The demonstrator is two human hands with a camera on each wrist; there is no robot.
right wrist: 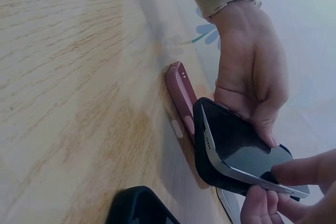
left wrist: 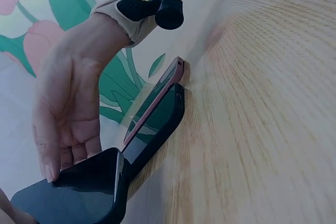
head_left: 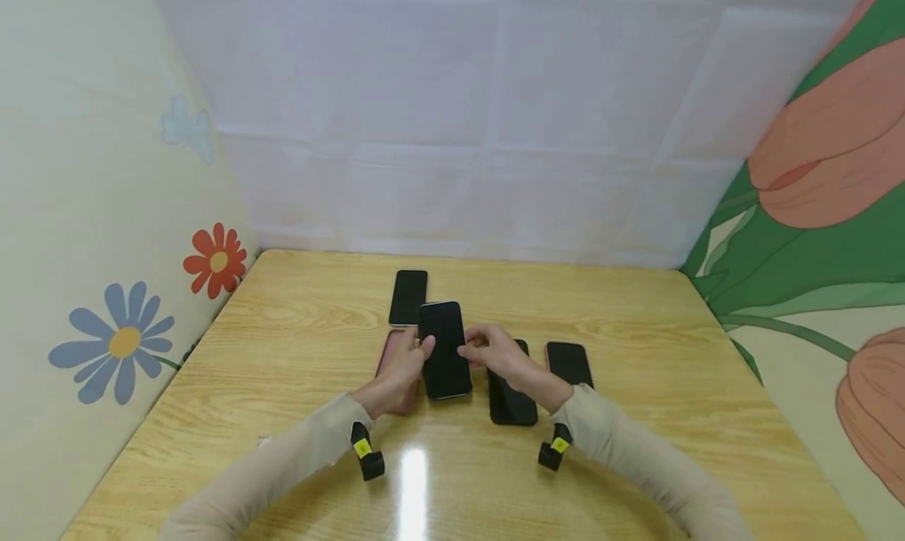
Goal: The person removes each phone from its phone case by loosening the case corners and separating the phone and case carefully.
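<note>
A phone with a dark screen (head_left: 444,360) is held above the table, tilted toward the head camera. In the right wrist view, a black case (right wrist: 202,158) wraps its back and one end, while the silver side edge stands out of the case near the right hand. My left hand (head_left: 399,372) grips the phone's left side, thumb over the screen. With thumb and fingers, my right hand (head_left: 498,354) pinches the opposite long edge; whether it holds the case, the phone or both is unclear. An empty pink phone case (right wrist: 182,90) lies beneath the left hand.
Another phone (head_left: 408,296) lies behind the held one. Under the right forearm is a black-cased phone (head_left: 514,407), with a pink-edged phone (head_left: 568,360) to its right. A white cloth (head_left: 452,195) hangs behind the wooden table (head_left: 297,321).
</note>
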